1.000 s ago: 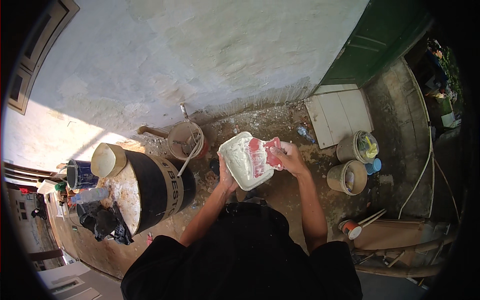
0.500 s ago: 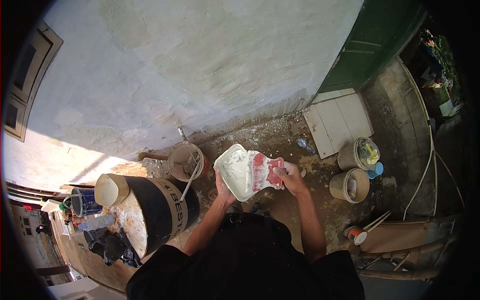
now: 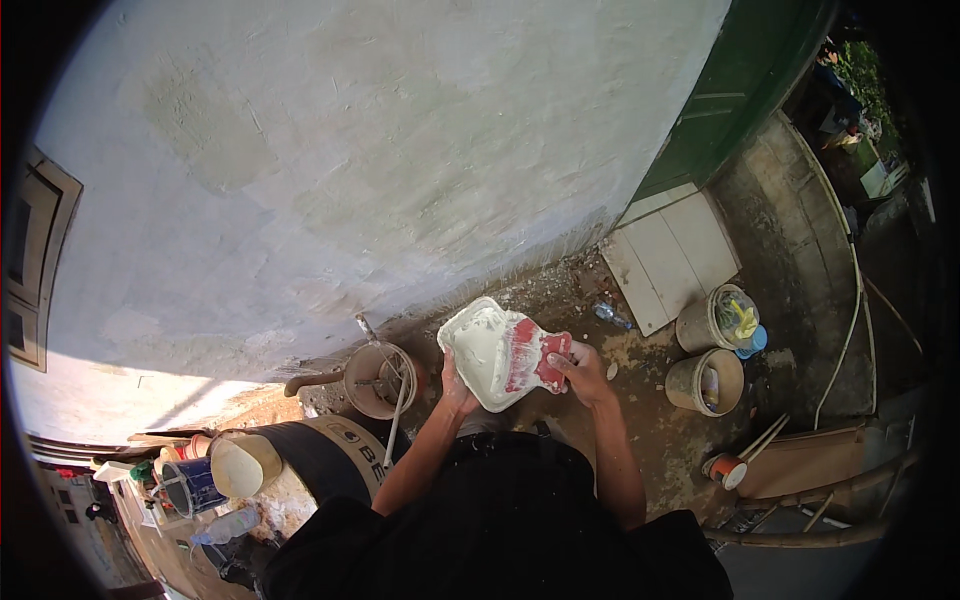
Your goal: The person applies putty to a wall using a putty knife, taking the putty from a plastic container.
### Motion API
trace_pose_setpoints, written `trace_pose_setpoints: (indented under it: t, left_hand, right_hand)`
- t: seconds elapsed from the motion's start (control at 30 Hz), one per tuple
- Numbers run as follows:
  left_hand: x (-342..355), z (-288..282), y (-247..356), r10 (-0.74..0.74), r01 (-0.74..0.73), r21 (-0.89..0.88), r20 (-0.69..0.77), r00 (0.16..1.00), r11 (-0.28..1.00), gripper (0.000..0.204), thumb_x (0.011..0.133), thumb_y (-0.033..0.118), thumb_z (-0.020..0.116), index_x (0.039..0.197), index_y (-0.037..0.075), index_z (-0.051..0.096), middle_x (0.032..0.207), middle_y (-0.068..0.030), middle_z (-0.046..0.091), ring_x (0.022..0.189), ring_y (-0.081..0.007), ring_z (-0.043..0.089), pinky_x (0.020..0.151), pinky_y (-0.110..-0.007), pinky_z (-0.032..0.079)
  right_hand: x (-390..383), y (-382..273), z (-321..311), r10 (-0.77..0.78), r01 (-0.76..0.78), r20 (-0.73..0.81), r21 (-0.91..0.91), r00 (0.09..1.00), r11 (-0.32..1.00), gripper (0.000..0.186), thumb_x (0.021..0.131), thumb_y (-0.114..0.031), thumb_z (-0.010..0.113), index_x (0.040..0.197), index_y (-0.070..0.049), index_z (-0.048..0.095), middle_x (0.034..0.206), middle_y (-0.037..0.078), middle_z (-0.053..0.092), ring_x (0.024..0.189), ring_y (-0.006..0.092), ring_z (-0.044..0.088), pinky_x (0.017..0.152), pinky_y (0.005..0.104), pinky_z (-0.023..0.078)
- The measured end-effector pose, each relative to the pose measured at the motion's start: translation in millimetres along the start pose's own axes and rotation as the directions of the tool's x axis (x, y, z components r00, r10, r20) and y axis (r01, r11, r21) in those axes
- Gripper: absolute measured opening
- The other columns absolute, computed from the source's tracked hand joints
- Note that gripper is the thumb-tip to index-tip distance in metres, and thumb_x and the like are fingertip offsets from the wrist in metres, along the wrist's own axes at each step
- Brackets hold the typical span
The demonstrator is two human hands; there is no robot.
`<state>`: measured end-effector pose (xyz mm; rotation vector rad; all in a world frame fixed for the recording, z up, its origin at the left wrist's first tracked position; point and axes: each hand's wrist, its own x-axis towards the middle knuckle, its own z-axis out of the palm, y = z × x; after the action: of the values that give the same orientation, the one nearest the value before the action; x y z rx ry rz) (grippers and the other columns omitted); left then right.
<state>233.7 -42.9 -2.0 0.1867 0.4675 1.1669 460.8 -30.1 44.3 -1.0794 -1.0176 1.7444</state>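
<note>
My left hand (image 3: 457,387) grips the left side of a shallow whitish tray (image 3: 494,404), its fingers partly hidden underneath. White paste (image 3: 478,340) with a smooth, swirled surface lies in it. My right hand (image 3: 588,372) is closed on a wide red scraper (image 3: 555,350), thumb on top and the other fingers mostly hidden below. The scraper's broad end, smeared white, rests in the tray's right part against the paste. Both hands are held in front of my body, above the ground.
A patchy whitish wall (image 3: 380,170) rises ahead, with a green door (image 3: 700,130) at right. A bucket (image 3: 366,398) with a pipe stands near the wall, beside a dark drum (image 3: 310,450). Two buckets (image 3: 690,383) and tiled slabs (image 3: 660,255) are at right.
My view has turned slightly, so the drum sits lower in the picture. Tray and scraper remain held together; the paste's surface looks smoother than before.
</note>
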Motion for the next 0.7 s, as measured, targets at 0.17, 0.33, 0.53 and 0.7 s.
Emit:
trace_pose_setpoints:
  t: [0.17,0.33,0.53,0.7]
  left_hand:
    - [24.8,2.3,15.0,-0.019,0.019,0.024,0.033,0.999,1.000,0.088,0.084,0.073,0.039,0.147,0.013,0.028,0.147,-0.0142,0.037,0.132,-0.0352,0.040,0.110,-0.055,0.032]
    - [49.3,14.1,7.7,-0.018,0.017,0.024,0.035,0.999,1.000,0.087,0.085,0.073,0.039,0.147,0.012,0.029,0.147,-0.0139,0.037,0.132,-0.0351,0.040,0.110,-0.055,0.032]
    - [83.1,15.8,-12.8,0.043,-0.044,0.021,0.008,0.999,0.999,0.079,0.089,0.068,0.036,0.145,0.013,0.032,0.145,-0.0115,0.040,0.131,-0.0327,0.042,0.109,-0.052,0.033]
    - [117.9,59.2,-42.9,0.106,-0.106,0.070,-0.009,0.994,0.992,0.081,0.088,0.070,0.035,0.144,0.012,0.034,0.145,-0.0121,0.041,0.131,-0.0333,0.042,0.109,-0.052,0.033]
  right_hand:
    - [20.2,-11.6,2.7,0.029,-0.029,-0.001,0.016,1.000,0.999,0.021,0.089,-0.015,0.065,0.103,0.001,0.064,0.073,0.001,0.063,0.054,0.0050,0.053,0.044,0.0208,0.039]
    - [31.2,-11.3,-18.0,0.007,-0.005,-0.059,0.029,0.998,1.000,0.019,0.088,-0.014,0.067,0.101,0.001,0.065,0.075,0.002,0.063,0.055,0.0062,0.054,0.044,0.0221,0.040]
    - [39.3,-36.9,-52.4,-0.012,0.013,-0.062,0.008,0.998,1.000,0.019,0.089,-0.013,0.066,0.102,0.000,0.065,0.073,0.001,0.064,0.055,0.0053,0.053,0.044,0.0219,0.040]
    - [55.5,-57.8,-96.1,-0.002,0.000,-0.027,-0.054,1.000,0.999,0.022,0.089,-0.015,0.065,0.106,0.000,0.064,0.078,0.001,0.065,0.061,0.0042,0.055,0.048,0.0213,0.041]
